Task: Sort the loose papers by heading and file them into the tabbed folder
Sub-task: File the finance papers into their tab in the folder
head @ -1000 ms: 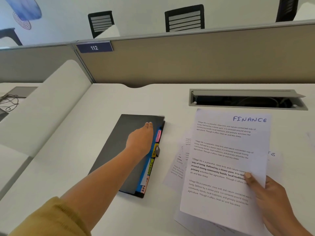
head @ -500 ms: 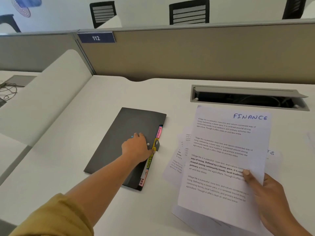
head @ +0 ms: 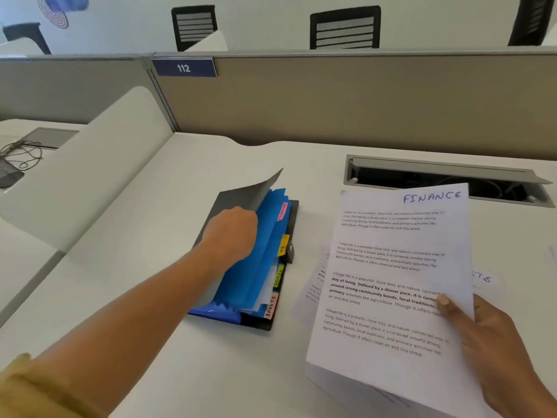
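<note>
Head — left hand (head: 230, 233) gripping folder cover (head: 256, 190), raised

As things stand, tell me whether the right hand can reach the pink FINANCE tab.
Probably yes: the left hand holds the cover up, baring the pink FINANCE tab; nothing stands in the way.

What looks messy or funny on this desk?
Nothing is spilled or torn. The loose papers on the desk lie crooked, half hidden by the sheet the right hand holds. The folder only gapes because the left hand lifts its cover.
</note>
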{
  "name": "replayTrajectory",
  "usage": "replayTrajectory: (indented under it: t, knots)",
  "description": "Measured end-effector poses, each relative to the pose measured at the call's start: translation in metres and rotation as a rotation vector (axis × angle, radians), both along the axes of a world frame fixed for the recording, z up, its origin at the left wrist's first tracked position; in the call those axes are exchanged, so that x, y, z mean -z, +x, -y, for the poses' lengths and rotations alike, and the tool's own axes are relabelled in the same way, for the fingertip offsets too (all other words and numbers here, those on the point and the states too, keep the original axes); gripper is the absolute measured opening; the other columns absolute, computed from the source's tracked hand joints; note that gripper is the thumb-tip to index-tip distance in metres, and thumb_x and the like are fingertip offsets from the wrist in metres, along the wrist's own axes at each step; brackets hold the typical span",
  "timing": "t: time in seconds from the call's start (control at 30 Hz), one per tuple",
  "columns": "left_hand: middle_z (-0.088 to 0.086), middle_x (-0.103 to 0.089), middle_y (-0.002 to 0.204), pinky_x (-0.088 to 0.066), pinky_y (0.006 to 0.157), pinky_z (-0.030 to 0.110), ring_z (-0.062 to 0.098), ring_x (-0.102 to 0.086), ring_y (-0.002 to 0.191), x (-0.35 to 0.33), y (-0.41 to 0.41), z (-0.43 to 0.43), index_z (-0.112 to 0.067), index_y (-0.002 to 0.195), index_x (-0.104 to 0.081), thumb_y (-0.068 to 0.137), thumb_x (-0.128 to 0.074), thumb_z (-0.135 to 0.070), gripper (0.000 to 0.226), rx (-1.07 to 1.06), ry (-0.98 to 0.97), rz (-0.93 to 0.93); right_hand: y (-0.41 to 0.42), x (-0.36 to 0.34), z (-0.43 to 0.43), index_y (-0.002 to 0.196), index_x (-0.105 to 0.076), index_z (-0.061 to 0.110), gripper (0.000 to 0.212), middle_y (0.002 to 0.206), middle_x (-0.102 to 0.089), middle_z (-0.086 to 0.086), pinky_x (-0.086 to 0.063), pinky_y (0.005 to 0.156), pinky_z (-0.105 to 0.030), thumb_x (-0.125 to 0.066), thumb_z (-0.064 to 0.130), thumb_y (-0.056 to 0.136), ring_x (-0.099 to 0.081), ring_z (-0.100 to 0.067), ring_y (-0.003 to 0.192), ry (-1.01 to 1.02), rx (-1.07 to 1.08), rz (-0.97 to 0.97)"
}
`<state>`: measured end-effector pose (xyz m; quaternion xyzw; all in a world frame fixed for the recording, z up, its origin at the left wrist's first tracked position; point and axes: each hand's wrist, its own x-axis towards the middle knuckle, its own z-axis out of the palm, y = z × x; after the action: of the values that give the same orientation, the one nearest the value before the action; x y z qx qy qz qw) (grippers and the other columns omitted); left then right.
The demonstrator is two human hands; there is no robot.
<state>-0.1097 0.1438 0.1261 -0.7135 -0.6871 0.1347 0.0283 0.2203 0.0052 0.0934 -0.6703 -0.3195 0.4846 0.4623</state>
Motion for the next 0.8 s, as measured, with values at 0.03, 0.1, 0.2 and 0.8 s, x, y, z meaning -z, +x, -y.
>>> replayTrajectory:
  t: [0.03,0.1,0.2,0.8]
  knots:
    - [0.0,-0.044,0.076,-0.044,0.063,0.032,0.026,-0.058,0.082,-0.005,0.0,0.0,-0.013,0.092,-0.057,0.088,-0.046,0.001,0.019,-0.005,-0.007,0.01,-0.001,-0.008,0.0,0.099,-0.073,0.017,0.014,0.09,-0.078,0.001,-0.059,0.056,-0.028,-0.06,0.016,0.094,-0.075,-0.017,0.071,0.005,-0.023,-0.001]
    - [-0.001,-0.042,0.074,-0.046,0.064,0.033,0.027,-0.059,0.086,-0.01,0.001,0.001,-0.016,0.086,-0.053,0.088,-0.046,0.0,0.017,-0.002,-0.015,0.031,-0.003,-0.024,-0.003,0.096,-0.073,0.017,0.014,0.085,-0.079,0.001,-0.057,0.057,-0.031,-0.059,0.015,0.095,-0.075,-0.017,0.068,0.019,-0.07,0.023]
    - [-0.002,-0.043,0.074,-0.045,0.063,0.033,0.024,-0.052,0.076,-0.012,0.008,0.005,-0.017,0.075,-0.045,0.09,-0.048,-0.005,0.019,-0.001,-0.016,0.057,-0.005,-0.048,-0.013,0.096,-0.074,0.019,0.014,0.086,-0.079,0.0,-0.055,0.068,-0.036,-0.059,0.016,0.096,-0.075,-0.022,0.069,0.025,-0.13,0.087]
    - [-0.002,-0.054,0.068,-0.053,0.06,0.031,0.016,-0.058,0.062,0.0,0.036,0.03,-0.021,0.064,-0.042,0.095,-0.049,-0.014,0.033,-0.011,-0.048,0.244,-0.074,-0.063,-0.085,0.1,-0.064,0.024,0.014,0.096,-0.071,0.007,-0.058,0.073,-0.036,-0.052,0.016,0.099,-0.07,-0.019,0.083,0.089,-0.28,0.363]
